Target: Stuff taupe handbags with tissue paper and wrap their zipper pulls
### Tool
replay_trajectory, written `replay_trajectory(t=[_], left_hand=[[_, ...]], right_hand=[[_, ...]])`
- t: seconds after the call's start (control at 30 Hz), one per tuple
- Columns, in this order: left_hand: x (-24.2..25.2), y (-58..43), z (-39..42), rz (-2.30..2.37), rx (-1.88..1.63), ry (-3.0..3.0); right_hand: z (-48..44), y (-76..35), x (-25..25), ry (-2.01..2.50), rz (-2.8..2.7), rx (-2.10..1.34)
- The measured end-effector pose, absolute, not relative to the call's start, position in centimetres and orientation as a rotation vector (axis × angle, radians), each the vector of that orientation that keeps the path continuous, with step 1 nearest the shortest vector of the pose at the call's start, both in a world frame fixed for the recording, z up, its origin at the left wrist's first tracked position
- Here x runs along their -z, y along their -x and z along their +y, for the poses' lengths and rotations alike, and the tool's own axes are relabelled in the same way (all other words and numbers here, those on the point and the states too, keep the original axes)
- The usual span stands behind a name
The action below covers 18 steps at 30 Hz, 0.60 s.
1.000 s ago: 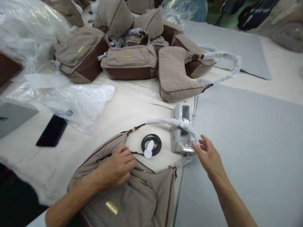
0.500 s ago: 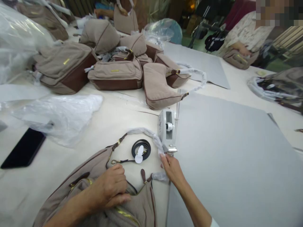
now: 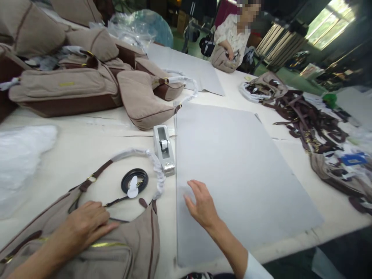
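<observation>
My left hand (image 3: 84,224) lies flat, fingers together, on top of a taupe handbag (image 3: 128,252) at the near edge of the table. The bag's handle (image 3: 148,159) is wrapped in white tissue and arcs over a coiled black strap with a white tag (image 3: 134,182). My right hand (image 3: 202,203) is open, fingers spread, resting on the near left part of a large grey paper sheet (image 3: 241,174). It holds nothing. A white tape dispenser (image 3: 164,149) stands just beyond the handle, beside the sheet's left edge.
Several taupe-and-brown handbags (image 3: 66,89) are heaped at the back left. Clear plastic wrap (image 3: 20,159) lies at the left. Brown straps and bags (image 3: 308,124) clutter the right side. Another person (image 3: 232,35) handles a bag at the far end. A second grey sheet (image 3: 186,68) lies beyond.
My right hand has let go of the tissue-wrapped handle and moved right onto the grey sheet. The view has swung to the right. My left hand stays on the bag.
</observation>
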<state>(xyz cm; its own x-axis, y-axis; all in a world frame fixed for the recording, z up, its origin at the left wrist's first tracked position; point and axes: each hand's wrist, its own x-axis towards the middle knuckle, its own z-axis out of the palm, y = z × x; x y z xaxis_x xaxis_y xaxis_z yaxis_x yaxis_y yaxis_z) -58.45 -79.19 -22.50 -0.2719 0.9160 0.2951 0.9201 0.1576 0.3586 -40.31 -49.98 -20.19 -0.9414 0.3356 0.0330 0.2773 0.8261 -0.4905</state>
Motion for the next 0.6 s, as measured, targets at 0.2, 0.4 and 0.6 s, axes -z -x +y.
replay_trajectory(t=[0.2, 0.4, 0.6], left_hand=[[20.2, 54.3, -75.6, -2.615, 0.555, 1.725], [20.7, 44.8, -65.5, -2.892, 1.043, 1.446], [24.4, 41.7, -57.0, -3.389, 0.74, 0.812]], right_hand=[[-46.1, 30.8, 22.7, 0.397, -3.26, -0.44], [-38.0, 26.3, 24.3, 1.03, -3.006, -0.132], [-37.0, 25.3, 24.9, 0.993, -2.952, -0.243]])
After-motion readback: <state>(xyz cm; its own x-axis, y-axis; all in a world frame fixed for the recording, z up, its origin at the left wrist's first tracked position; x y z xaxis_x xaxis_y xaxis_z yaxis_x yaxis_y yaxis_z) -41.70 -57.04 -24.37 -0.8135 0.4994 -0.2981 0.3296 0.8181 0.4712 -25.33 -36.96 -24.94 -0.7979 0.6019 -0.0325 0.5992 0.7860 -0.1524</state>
